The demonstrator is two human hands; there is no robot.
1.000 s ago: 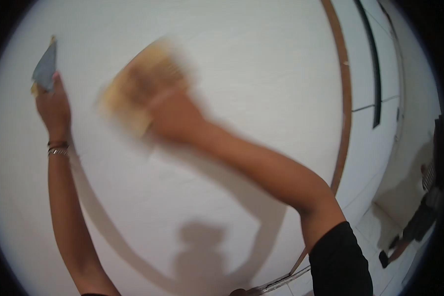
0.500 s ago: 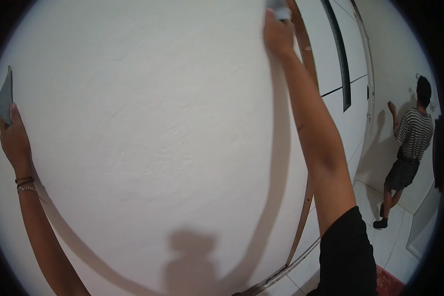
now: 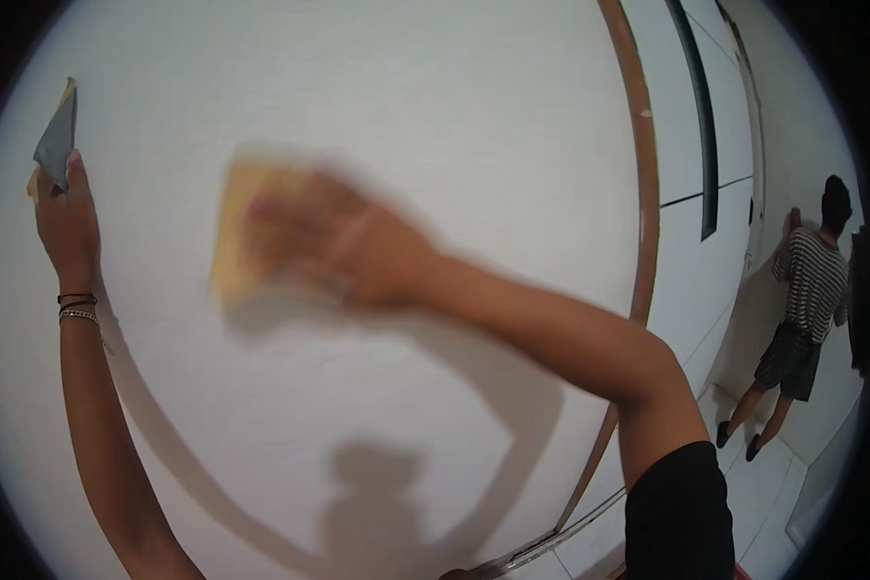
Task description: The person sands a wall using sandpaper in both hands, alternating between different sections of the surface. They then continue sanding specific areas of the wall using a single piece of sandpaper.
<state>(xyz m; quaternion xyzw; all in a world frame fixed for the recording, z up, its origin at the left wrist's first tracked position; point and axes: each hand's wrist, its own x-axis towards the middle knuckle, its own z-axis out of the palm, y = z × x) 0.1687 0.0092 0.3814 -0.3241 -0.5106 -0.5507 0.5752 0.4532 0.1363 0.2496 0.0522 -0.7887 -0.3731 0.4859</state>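
A wide off-white wall [image 3: 358, 87] fills most of the view in front of me. At the upper left, my left hand [image 3: 68, 227] grips a folded piece of sandpaper [image 3: 58, 145], grey on one face and tan on the other. My right hand [image 3: 358, 242] is blurred by motion near the middle of the wall. Under its fingers is a yellowish-tan sheet of sandpaper [image 3: 227, 237]. The blur hides the exact grip and whether the sheet touches the wall.
A brown wooden strip [image 3: 640, 126] edges the wall on the right, with white panels and a dark vertical bar [image 3: 703, 145] beyond. Another person [image 3: 812, 290] in a striped shirt faces a wall at far right. Pale floor tiles [image 3: 759, 493] show below.
My right hand has swept down and left from the upper right to mid-wall with its sandpaper. My left hand appears higher and further right. The other person has shifted stance.
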